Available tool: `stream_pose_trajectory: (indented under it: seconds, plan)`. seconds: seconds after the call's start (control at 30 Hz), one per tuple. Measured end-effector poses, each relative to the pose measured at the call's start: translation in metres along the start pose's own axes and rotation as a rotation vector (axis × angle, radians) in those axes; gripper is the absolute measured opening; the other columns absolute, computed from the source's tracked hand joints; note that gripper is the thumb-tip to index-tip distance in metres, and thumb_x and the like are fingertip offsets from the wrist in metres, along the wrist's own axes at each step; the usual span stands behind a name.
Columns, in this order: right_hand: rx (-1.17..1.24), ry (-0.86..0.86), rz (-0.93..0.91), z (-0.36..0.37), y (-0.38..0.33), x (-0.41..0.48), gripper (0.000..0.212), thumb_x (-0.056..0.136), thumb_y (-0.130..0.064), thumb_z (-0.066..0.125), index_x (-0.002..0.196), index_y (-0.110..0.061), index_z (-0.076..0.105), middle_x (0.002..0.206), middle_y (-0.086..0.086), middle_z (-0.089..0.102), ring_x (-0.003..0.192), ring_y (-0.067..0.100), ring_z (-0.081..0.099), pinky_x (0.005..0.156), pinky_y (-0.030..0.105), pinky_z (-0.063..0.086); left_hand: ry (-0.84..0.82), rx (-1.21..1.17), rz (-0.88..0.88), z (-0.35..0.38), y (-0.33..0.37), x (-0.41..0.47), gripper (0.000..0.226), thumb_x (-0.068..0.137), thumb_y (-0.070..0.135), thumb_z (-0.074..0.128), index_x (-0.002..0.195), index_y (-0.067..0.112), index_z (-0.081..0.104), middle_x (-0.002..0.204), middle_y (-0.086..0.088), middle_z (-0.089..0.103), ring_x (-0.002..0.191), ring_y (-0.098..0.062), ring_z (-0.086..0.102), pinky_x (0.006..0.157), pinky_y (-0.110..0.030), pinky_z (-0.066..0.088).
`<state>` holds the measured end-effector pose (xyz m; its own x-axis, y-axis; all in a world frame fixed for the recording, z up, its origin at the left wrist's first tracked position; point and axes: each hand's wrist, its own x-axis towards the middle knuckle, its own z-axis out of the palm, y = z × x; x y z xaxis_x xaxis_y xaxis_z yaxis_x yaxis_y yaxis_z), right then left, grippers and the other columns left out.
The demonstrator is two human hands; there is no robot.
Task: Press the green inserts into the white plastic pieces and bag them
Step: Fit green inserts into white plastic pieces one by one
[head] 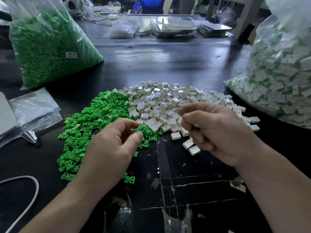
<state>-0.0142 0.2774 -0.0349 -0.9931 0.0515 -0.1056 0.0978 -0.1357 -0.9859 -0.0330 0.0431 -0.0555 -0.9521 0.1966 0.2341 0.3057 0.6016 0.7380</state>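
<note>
Your left hand (111, 148) is hovering loosely curled and empty just above the green pronged plastic inserts (80, 132), which are probably light and stiff, so pinching the flat base suits. Your right hand (213, 130) is curling beside the white square plastic pieces (159, 101); I cannot tell what it holds.

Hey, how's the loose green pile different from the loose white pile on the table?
The green pile lies left, made of flat branched inserts; the white pile lies right, made of boxy square pieces. The green pile reaches nearer the person. Both sit loose on the black table, touching.
</note>
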Motion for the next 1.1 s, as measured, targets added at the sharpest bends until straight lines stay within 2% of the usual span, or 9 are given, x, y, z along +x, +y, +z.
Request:
stream_pose_trajectory:
  seconds: [0.07, 0.13, 0.23, 0.43, 0.57, 0.73, 0.87, 1.03, 1.1]
  plan:
    - [-0.610, 0.094, -0.093, 0.001, 0.002, -0.004, 0.008, 0.092, -0.031, 0.068, 0.097, -0.032, 0.075, 0.068, -0.013, 0.068, 0.052, 0.004, 0.059, 0.042, 0.014, 0.041, -0.025, 0.273, 0.088, 0.001, -0.001, -0.001, 0.036, 0.084, 0.052, 0.053, 0.116, 0.038, 0.062, 0.093, 0.020, 0.058, 0.080, 0.000, 0.056, 0.067, -0.021, 0.047]
    - [-1.143, 0.091, -0.128, 0.005, 0.005, -0.008, 0.023, 0.091, -0.050, 0.066, 0.111, -0.039, 0.070, 0.078, -0.019, 0.066, 0.078, -0.001, 0.064, 0.063, 0.016, 0.049, -0.050, 0.411, 0.129, 0.004, -0.001, -0.001, 0.049, 0.084, 0.056, 0.051, 0.128, 0.035, 0.059, 0.101, 0.014, 0.055, 0.086, -0.005, 0.052, 0.072, -0.026, 0.042]
    - [-1.500, 0.072, -0.062, 0.016, 0.006, -0.007, 0.035, 0.093, -0.055, 0.057, 0.127, -0.046, 0.058, 0.107, -0.012, 0.067, 0.105, 0.018, 0.060, 0.074, 0.031, 0.043, -0.075, 0.553, 0.219, 0.007, 0.000, -0.002, 0.046, 0.084, 0.052, 0.059, 0.125, 0.030, 0.064, 0.099, 0.007, 0.058, 0.091, -0.013, 0.053, 0.074, -0.028, 0.040]
    - [-1.571, 0.063, -0.096, 0.021, 0.008, -0.002, 0.027, 0.094, -0.055, 0.055, 0.112, -0.036, 0.060, 0.101, -0.007, 0.065, 0.096, 0.023, 0.059, 0.070, 0.034, 0.040, -0.087, 0.654, 0.244, 0.009, 0.002, -0.001, 0.029, 0.081, 0.045, 0.068, 0.103, 0.026, 0.071, 0.092, 0.005, 0.064, 0.086, -0.021, 0.059, 0.076, -0.037, 0.045]
    - [-1.599, 0.064, -0.099, 0.021, 0.007, -0.001, 0.034, 0.094, -0.059, 0.053, 0.119, -0.036, 0.057, 0.107, -0.008, 0.068, 0.101, 0.022, 0.062, 0.071, 0.034, 0.039, -0.090, 0.673, 0.239, 0.009, 0.002, -0.001, 0.035, 0.081, 0.044, 0.070, 0.110, 0.025, 0.070, 0.093, 0.003, 0.064, 0.087, -0.021, 0.060, 0.077, -0.038, 0.046]
    - [-1.612, 0.009, -0.103, 0.024, 0.005, -0.002, 0.026, 0.095, -0.058, 0.052, 0.101, -0.033, 0.058, 0.081, -0.010, 0.054, 0.081, 0.019, 0.054, 0.064, 0.034, 0.038, -0.119, 0.669, 0.266, 0.009, 0.003, 0.000, 0.020, 0.085, 0.043, 0.064, 0.099, 0.030, 0.070, 0.091, 0.008, 0.062, 0.088, -0.017, 0.058, 0.078, -0.037, 0.044]
    - [-1.598, -0.036, -0.070, 0.024, 0.003, -0.003, 0.028, 0.094, -0.061, 0.053, 0.094, -0.033, 0.056, 0.083, -0.009, 0.057, 0.080, 0.018, 0.056, 0.066, 0.033, 0.046, -0.103, 0.634, 0.260, 0.008, 0.003, -0.001, 0.016, 0.085, 0.042, 0.060, 0.091, 0.028, 0.066, 0.087, 0.009, 0.058, 0.085, -0.017, 0.055, 0.075, -0.035, 0.041]
    - [-1.632, -0.001, -0.191, 0.025, 0.009, -0.002, 0.028, 0.099, -0.047, 0.046, 0.091, -0.025, 0.060, 0.081, -0.004, 0.059, 0.078, 0.022, 0.057, 0.073, 0.036, 0.049, -0.032, 0.322, 0.192, 0.006, 0.008, -0.003, 0.016, 0.086, 0.043, 0.052, 0.093, 0.031, 0.059, 0.081, 0.020, 0.057, 0.076, -0.001, 0.052, 0.066, -0.019, 0.036]
    - [-1.608, 0.041, -0.234, 0.023, 0.010, -0.001, 0.029, 0.099, -0.042, 0.046, 0.083, -0.020, 0.057, 0.077, -0.003, 0.059, 0.074, 0.023, 0.057, 0.068, 0.034, 0.049, -0.035, 0.212, 0.151, 0.007, 0.008, -0.004, 0.016, 0.085, 0.048, 0.050, 0.094, 0.037, 0.057, 0.079, 0.024, 0.057, 0.081, 0.005, 0.054, 0.064, -0.010, 0.036]
